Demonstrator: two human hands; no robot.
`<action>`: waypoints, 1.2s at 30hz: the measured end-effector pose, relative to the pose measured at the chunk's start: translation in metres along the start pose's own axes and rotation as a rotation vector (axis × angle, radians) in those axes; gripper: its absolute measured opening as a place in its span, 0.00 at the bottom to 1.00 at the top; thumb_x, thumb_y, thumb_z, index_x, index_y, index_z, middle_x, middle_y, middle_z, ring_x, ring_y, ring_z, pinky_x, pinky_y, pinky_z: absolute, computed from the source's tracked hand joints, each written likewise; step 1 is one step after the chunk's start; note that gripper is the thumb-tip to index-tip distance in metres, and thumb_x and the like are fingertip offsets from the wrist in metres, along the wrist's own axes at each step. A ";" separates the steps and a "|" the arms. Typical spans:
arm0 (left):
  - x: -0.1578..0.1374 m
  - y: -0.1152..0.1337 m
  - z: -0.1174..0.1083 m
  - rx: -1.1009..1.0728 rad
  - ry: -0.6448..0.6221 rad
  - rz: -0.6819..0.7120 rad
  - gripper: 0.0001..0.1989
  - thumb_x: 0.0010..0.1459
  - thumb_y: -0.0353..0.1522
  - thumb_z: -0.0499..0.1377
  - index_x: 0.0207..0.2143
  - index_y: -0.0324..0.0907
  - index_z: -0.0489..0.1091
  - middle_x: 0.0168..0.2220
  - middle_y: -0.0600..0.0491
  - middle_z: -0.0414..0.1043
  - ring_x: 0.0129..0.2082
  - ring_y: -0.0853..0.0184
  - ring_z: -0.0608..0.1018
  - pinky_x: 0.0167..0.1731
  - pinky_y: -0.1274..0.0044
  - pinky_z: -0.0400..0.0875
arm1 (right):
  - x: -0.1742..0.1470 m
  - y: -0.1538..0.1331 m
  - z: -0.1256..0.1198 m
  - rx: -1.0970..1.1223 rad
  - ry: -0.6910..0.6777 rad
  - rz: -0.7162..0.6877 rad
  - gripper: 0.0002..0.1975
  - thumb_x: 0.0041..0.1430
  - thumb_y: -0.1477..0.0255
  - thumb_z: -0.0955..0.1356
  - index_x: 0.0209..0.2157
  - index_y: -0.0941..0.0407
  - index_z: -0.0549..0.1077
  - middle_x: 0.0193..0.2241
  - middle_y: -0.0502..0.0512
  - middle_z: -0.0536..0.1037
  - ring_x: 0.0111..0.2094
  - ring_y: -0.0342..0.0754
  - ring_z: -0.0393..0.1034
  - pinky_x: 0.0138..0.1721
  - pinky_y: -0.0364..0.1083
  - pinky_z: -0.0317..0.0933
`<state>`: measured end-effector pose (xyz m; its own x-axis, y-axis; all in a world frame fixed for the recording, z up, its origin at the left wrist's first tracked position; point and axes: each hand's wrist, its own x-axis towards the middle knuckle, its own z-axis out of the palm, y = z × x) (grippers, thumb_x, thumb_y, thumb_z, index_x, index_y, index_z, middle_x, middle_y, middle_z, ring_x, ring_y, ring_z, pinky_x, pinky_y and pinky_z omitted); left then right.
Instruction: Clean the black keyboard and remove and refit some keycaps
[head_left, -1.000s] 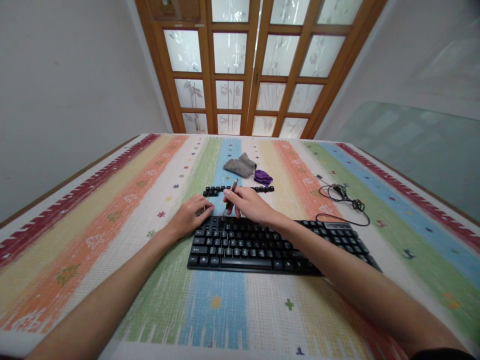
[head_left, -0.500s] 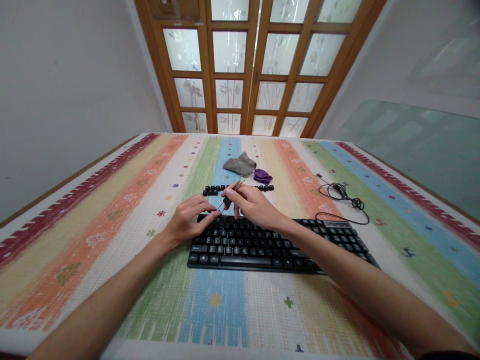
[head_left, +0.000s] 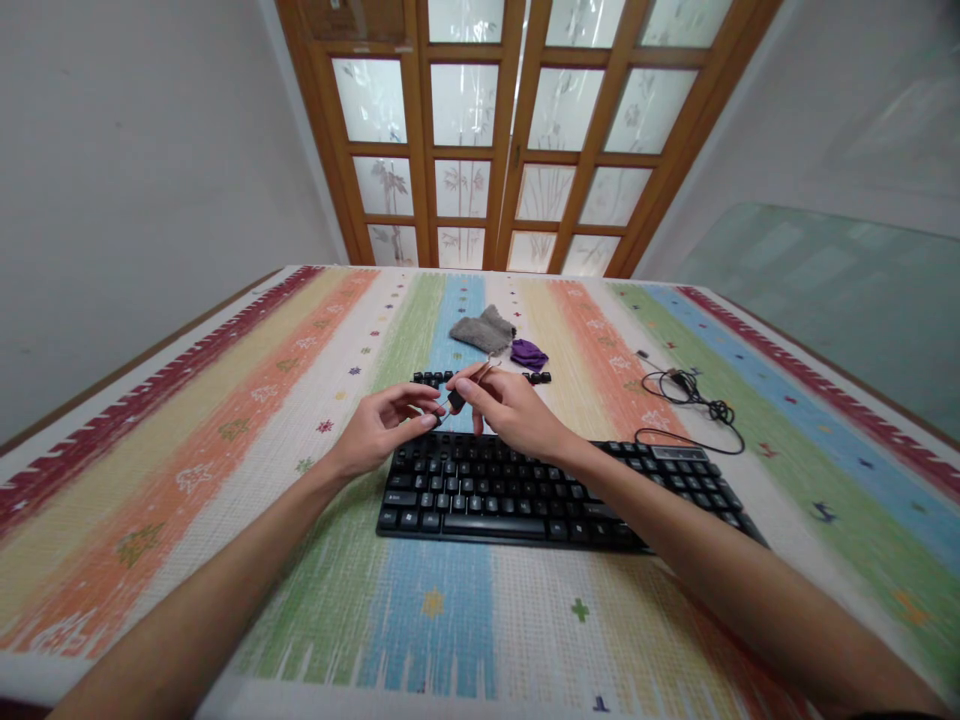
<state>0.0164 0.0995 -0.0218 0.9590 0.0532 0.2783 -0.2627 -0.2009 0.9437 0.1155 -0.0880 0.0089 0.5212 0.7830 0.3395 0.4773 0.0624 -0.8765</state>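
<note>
A black keyboard (head_left: 495, 500) lies across the table in front of me, its top left edge beneath my hands. My right hand (head_left: 506, 405) is closed around a wire keycap puller (head_left: 455, 400) with a small black body; its thin wires point toward my left fingers. My left hand (head_left: 382, 425) pinches a small dark piece, apparently a keycap (head_left: 438, 421), at the wire ends just above the keyboard's back edge. Loose black keycaps (head_left: 433, 378) are lined up behind the keyboard, partly hidden by my right hand.
A grey cloth (head_left: 482, 331) and a crumpled purple cloth (head_left: 529, 354) lie beyond the keycaps. The keyboard's coiled black cable (head_left: 686, 385) rests at the right. A striped tablecloth (head_left: 431, 620) covers the table. Wooden glass-paned doors (head_left: 517, 160) stand behind.
My left hand has lifted slightly off the keyboard's upper left corner, its fingers curling in at the puller's wire ends. My right hand stays nearly in place with the puller.
</note>
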 end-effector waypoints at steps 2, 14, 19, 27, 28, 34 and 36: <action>0.000 -0.003 -0.001 -0.017 -0.013 0.001 0.17 0.55 0.36 0.66 0.45 0.39 0.72 0.40 0.47 0.79 0.41 0.63 0.80 0.42 0.71 0.75 | 0.000 0.001 0.000 -0.010 0.000 0.013 0.17 0.66 0.60 0.62 0.34 0.60 0.72 0.31 0.53 0.75 0.20 0.37 0.66 0.25 0.41 0.63; 0.000 -0.003 0.000 0.650 0.017 0.472 0.06 0.58 0.32 0.63 0.39 0.42 0.75 0.37 0.50 0.79 0.40 0.64 0.78 0.43 0.69 0.73 | -0.004 0.004 -0.004 -0.128 0.034 0.079 0.16 0.66 0.62 0.62 0.35 0.59 0.73 0.30 0.54 0.78 0.22 0.40 0.67 0.30 0.43 0.61; 0.001 -0.003 -0.001 0.691 -0.018 0.471 0.06 0.59 0.31 0.63 0.39 0.42 0.73 0.36 0.51 0.78 0.37 0.66 0.77 0.40 0.71 0.73 | -0.006 0.002 -0.004 -0.209 0.044 0.068 0.15 0.66 0.65 0.63 0.31 0.59 0.73 0.30 0.54 0.78 0.26 0.41 0.68 0.30 0.43 0.59; 0.007 0.005 0.004 0.739 -0.078 0.479 0.05 0.61 0.31 0.60 0.40 0.41 0.72 0.35 0.52 0.77 0.32 0.69 0.74 0.35 0.75 0.71 | -0.008 0.001 -0.004 -0.277 0.105 0.114 0.14 0.66 0.66 0.63 0.31 0.58 0.73 0.26 0.53 0.77 0.26 0.43 0.69 0.31 0.43 0.59; 0.009 0.008 0.004 0.736 -0.064 0.481 0.05 0.61 0.32 0.60 0.40 0.41 0.72 0.34 0.52 0.76 0.31 0.69 0.73 0.35 0.75 0.71 | -0.008 0.002 -0.003 -0.275 0.118 0.123 0.14 0.66 0.66 0.63 0.31 0.58 0.72 0.26 0.53 0.77 0.26 0.43 0.70 0.31 0.43 0.59; 0.028 0.008 -0.001 0.810 0.043 0.477 0.08 0.61 0.34 0.60 0.41 0.41 0.71 0.34 0.52 0.74 0.32 0.68 0.73 0.35 0.75 0.71 | -0.013 0.007 0.001 -0.244 0.103 0.170 0.13 0.66 0.65 0.63 0.31 0.58 0.72 0.25 0.53 0.77 0.26 0.43 0.70 0.31 0.43 0.59; 0.036 -0.002 -0.005 0.887 0.037 0.493 0.08 0.62 0.34 0.58 0.43 0.41 0.70 0.35 0.51 0.74 0.34 0.66 0.74 0.36 0.74 0.71 | -0.014 0.007 0.001 -0.251 0.106 0.172 0.13 0.66 0.65 0.63 0.31 0.58 0.72 0.25 0.53 0.77 0.26 0.43 0.70 0.30 0.43 0.59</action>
<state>0.0511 0.1069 -0.0127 0.7571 -0.2041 0.6206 -0.4400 -0.8615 0.2535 0.1106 -0.0977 -0.0024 0.6740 0.6990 0.2391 0.5288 -0.2305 -0.8169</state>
